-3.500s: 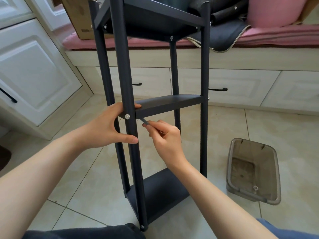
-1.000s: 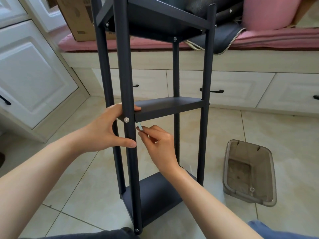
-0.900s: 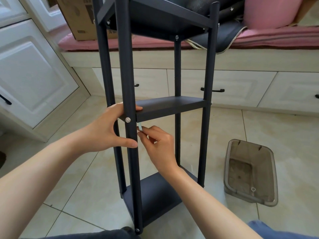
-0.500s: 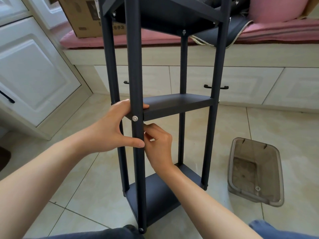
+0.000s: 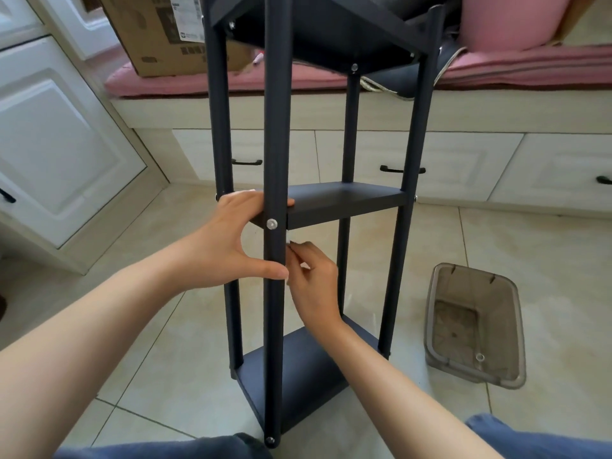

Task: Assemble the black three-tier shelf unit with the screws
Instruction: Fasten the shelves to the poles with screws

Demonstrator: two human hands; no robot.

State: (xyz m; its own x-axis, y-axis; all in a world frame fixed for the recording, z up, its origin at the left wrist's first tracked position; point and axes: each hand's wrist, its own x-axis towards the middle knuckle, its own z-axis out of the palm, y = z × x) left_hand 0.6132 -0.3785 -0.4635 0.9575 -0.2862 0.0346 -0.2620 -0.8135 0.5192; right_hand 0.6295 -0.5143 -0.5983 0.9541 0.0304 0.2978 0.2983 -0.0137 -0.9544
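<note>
Shelf unit: your black three-tier shelf unit (image 5: 344, 207) stands upright on the tiled floor (image 5: 496, 246), just in front of your knees; all four posts are joined to the tiers
Left hand: your left hand (image 5: 228, 240) wraps the near front post (image 5: 277, 144) at the middle tier; fingers lie on top of that tier, thumb presses the post lower down
Screw: a silver screw (image 5: 272, 223) sits in the post where the middle tier meets it
Right hand: your right hand (image 5: 313, 279) is just behind the same post, below the tier; its fingertips pinch a small pale object (image 5: 290, 238), too hidden to identify
Bin: a clear plastic bin (image 5: 473, 326) rests on the floor to your right, apart from the shelf
Behind: a cardboard box (image 5: 159, 31) sits on the pink bench cushion (image 5: 496, 66)
</note>
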